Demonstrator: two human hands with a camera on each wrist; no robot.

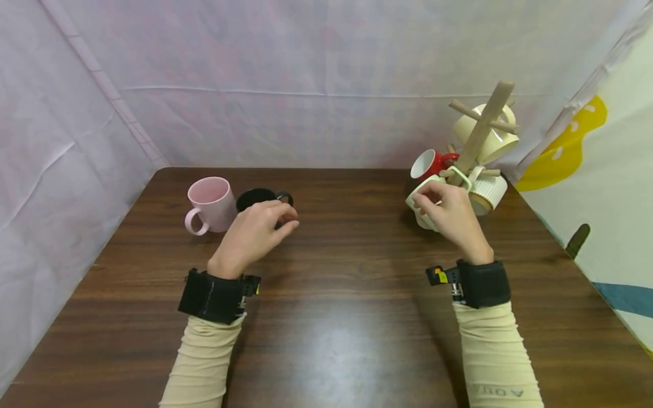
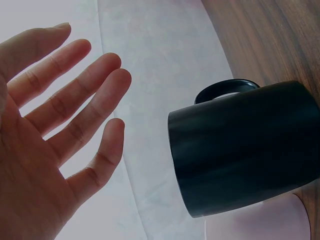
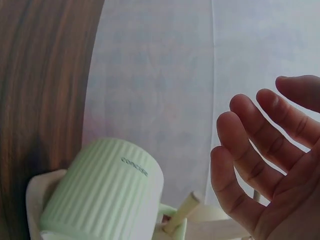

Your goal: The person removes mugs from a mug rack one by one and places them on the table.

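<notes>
My left hand [image 1: 255,233] hovers in front of the black mug [image 1: 256,197], its relaxed fingers apart and holding nothing. In the left wrist view a space lies between the hand [image 2: 65,110] and the black mug [image 2: 245,145]. A pink mug [image 1: 213,204] stands left of the black one. My right hand [image 1: 451,215] is by the light green mug [image 1: 414,201] on the wooden mug rack [image 1: 479,136]. In the right wrist view the fingers of that hand [image 3: 275,155] are loosely bent and clear of the ribbed green mug [image 3: 107,192], which hangs by its handle on a peg [image 3: 184,212].
On the rack also hang a cream mug [image 1: 487,136], a red mug [image 1: 431,164] with a white inside and a white ribbed mug [image 1: 488,191]. The brown table [image 1: 331,255] ends at a pale cloth [image 1: 306,124] behind and at a printed cloth on the right.
</notes>
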